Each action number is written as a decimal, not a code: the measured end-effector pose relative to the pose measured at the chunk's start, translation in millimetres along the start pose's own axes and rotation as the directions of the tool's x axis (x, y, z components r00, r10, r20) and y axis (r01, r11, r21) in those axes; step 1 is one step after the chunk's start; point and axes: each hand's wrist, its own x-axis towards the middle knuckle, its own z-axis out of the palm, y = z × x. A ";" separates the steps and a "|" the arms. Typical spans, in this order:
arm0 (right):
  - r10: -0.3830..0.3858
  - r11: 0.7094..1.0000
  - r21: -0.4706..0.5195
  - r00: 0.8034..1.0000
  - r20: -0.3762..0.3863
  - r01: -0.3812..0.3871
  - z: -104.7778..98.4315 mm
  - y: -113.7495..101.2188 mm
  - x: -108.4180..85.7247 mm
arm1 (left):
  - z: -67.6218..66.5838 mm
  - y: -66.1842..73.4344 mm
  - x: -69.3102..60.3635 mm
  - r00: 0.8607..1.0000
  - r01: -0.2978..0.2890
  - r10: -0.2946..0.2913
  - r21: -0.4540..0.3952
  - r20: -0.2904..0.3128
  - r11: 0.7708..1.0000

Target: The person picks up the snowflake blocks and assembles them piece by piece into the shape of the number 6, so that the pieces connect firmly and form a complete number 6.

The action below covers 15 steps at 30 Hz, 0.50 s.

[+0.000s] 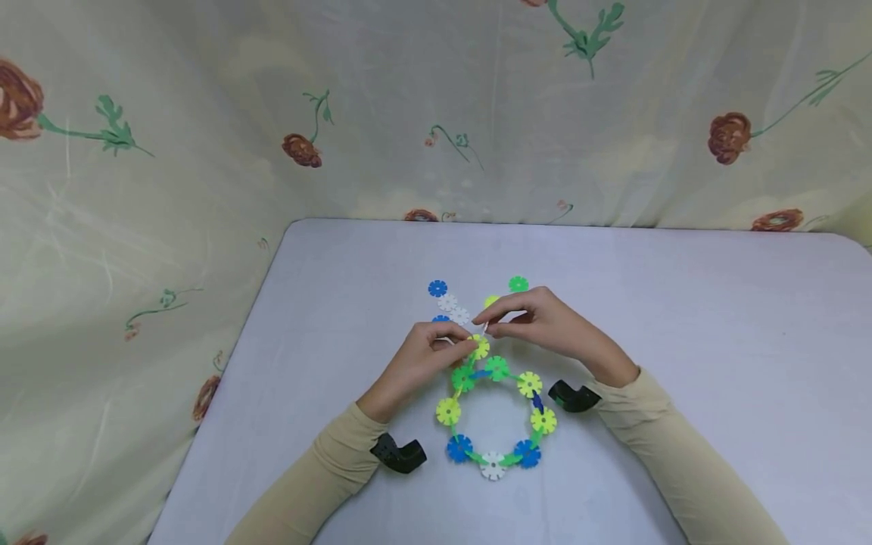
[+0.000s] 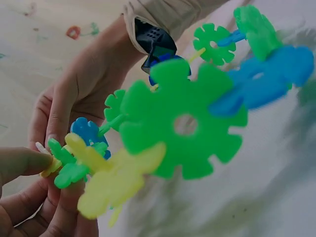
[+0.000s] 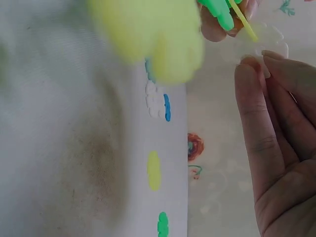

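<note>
A ring of interlocking notched plastic discs (image 1: 448, 412), green, yellow, blue and white, stands on the table, a short branch rising at its far side. My left hand (image 1: 424, 362) pinches the yellow disc (image 1: 481, 347) on that branch between thumb and fingers. Just above it, my right hand (image 1: 545, 324) pinches a white disc (image 3: 279, 44) by its edge. In the right wrist view the white disc meets a yellow disc's edge (image 3: 245, 22); whether their slots interlock I cannot tell. A green disc (image 2: 185, 118) of the ring looms large in the left wrist view.
Beyond the hands lie loose discs: a blue one (image 1: 437, 288), white ones (image 1: 447, 303), a green one (image 1: 518, 284) and a yellow one (image 1: 491, 300) partly behind the right hand. Black wrist cameras (image 1: 398, 454) sit by both cuffs. A flowered curtain (image 1: 381, 113) hangs behind the white table (image 1: 715, 341).
</note>
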 end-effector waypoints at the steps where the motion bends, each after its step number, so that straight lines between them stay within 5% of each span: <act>1: -0.002 1.000 -0.012 1.000 0.004 0.002 0.3 -0.2 1.5 | -0.2 0.5 -0.1 1.000 -0.002 0.002 0.005 0.000 1.000; 9: 0.102 0.989 -0.109 0.995 0.021 -0.099 -21.9 5.7 15.6 | -1.3 3.1 0.2 1.000 0.007 -0.008 0.042 0.019 0.999; 15: 0.210 0.929 -0.309 0.978 -0.011 -0.203 -30.3 23.2 31.1 | 1.7 1.4 1.7 0.999 0.036 -0.037 0.043 0.018 0.998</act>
